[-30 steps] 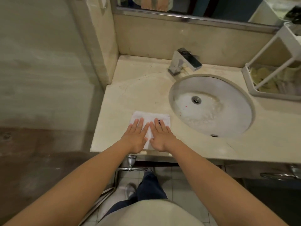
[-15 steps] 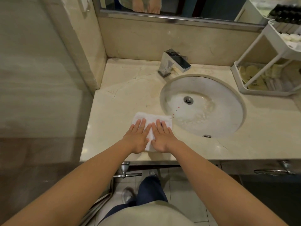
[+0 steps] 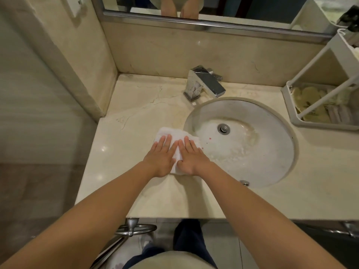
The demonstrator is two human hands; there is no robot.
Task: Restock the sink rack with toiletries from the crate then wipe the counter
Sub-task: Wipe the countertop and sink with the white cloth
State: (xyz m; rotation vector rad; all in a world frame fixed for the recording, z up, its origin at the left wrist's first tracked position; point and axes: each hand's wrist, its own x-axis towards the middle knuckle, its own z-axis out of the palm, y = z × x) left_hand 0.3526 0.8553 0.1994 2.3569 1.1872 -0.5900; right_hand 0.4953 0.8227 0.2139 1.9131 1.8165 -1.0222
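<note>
Head view: left hand (image 3: 162,159) and right hand (image 3: 191,160) are pressing flat, fingers spread, on a white folded cloth (image 3: 175,137) lying on the bench (image 3: 136,133) beside the sink (image 3: 196,113). Risk: cloth's right corner is overhanging the rim, likely slipping into the wet bowl. Bench is glossy veined stone; cloth soft, square.
</note>
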